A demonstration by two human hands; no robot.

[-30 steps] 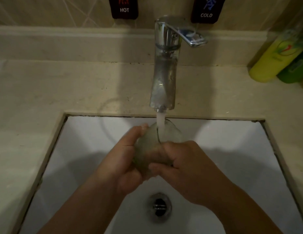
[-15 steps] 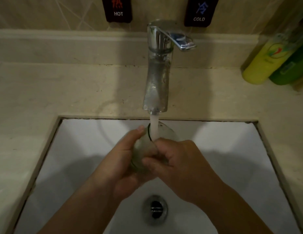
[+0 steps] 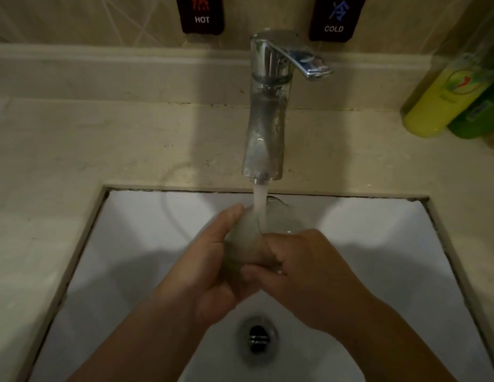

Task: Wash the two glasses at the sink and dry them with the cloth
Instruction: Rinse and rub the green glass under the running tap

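A clear glass (image 3: 248, 238) is held over the white sink (image 3: 135, 232), tilted with its mouth toward the tap. Water (image 3: 259, 205) runs from the chrome tap (image 3: 266, 119) into the glass. My left hand (image 3: 210, 268) wraps the glass from the left, thumb along its side. My right hand (image 3: 303, 271) grips it from the right, fingers curled over its lower part. Only one glass shows, and no cloth is in view.
The drain (image 3: 257, 336) lies below my hands. A beige counter (image 3: 102, 144) surrounds the basin. A yellow bottle (image 3: 438, 106) and a green bottle (image 3: 480, 117) stand at the back right. HOT (image 3: 201, 15) and COLD (image 3: 334, 17) labels hang on the wall.
Both hands keep hold of the glass under the stream. My right hand's fingers have shifted slightly over the glass. The camera has drifted, so the tap sits a little lower.
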